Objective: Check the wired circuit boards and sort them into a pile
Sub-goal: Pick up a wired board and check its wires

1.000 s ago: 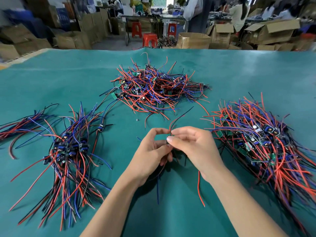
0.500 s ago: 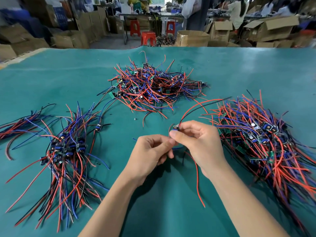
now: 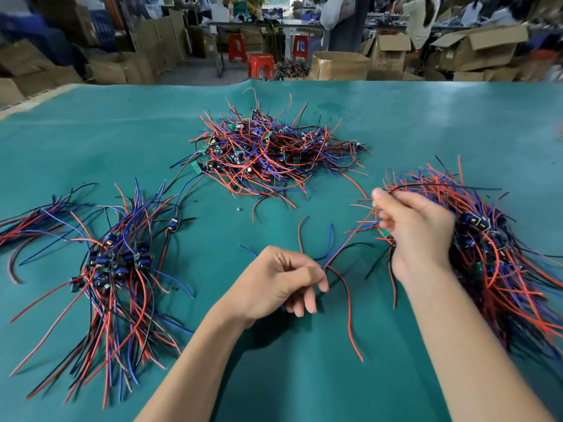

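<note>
My right hand (image 3: 417, 236) holds one small wired circuit board, its green edge (image 3: 386, 233) showing under the fingers, at the left edge of the right pile (image 3: 493, 239) of red, blue and black wired boards. My left hand (image 3: 280, 284) pinches that board's trailing blue and red wires (image 3: 341, 254) near the table's middle. A tangled pile of boards (image 3: 268, 150) lies at the centre back. A combed-out pile (image 3: 118, 263) lies at the left.
The teal table cover (image 3: 91, 141) runs wide under everything. A loose bundle of wires (image 3: 33, 223) lies at the far left edge. Cardboard boxes (image 3: 338, 67), red stools (image 3: 260, 65) and people at benches stand beyond the table's far edge.
My right hand has moved right and up with the board, over to the right pile. My left hand has stayed near the middle, and the wires now stretch between the two hands.
</note>
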A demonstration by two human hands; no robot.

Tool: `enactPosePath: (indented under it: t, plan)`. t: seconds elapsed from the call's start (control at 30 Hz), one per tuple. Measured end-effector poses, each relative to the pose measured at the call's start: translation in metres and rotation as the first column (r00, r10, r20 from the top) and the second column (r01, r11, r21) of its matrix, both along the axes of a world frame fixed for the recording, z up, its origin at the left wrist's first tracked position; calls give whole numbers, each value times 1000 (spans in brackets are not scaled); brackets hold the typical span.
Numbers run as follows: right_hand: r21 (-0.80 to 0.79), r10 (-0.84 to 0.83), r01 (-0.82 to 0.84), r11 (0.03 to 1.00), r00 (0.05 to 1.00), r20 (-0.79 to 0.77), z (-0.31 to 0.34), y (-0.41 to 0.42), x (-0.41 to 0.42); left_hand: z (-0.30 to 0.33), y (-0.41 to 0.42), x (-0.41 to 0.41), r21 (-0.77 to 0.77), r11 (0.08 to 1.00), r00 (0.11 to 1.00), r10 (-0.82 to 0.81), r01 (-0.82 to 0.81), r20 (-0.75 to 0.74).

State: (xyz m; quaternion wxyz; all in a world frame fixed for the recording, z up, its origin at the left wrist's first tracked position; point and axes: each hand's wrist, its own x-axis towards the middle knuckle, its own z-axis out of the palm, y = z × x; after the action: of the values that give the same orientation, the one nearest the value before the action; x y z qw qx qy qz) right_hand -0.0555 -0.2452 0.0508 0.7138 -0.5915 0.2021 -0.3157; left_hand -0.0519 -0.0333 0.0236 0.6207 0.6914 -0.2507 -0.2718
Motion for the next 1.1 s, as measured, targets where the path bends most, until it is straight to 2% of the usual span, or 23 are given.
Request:
enactPosePath:
  t: [0.17, 0.27, 0.5, 0.67, 0.97, 1.03, 1.1]
  plan:
    - [65, 100, -102, 993, 994, 32, 1, 4, -4, -2, -1, 0, -36, 997, 998, 65, -64, 26]
    - [192, 128, -135, 972, 991, 48, 4, 6, -7, -3, -1, 0, -29, 998, 998, 62, -62, 21]
    - [438, 111, -193, 878, 972, 206, 26, -22, -17, -4, 0, 3, -70, 995, 997, 77, -77, 1]
    - [396, 127, -241, 886, 948, 292, 33, -26, -21, -5, -1, 4, -106, 988, 994, 109, -111, -29]
    - [368, 118, -241, 898, 938, 326, 56, -27, -30, -7, -2, 6, -112, 983, 989, 140, -144, -42]
    - [311, 145, -266, 913, 921, 363, 72, -29, -34, -8, -1, 6, -104, 984, 989, 141, -144, -37]
    - [180, 192, -266, 947, 918, 347, 90, -29, -38, -9, -1, 7, -107, 984, 989, 143, -146, -35]
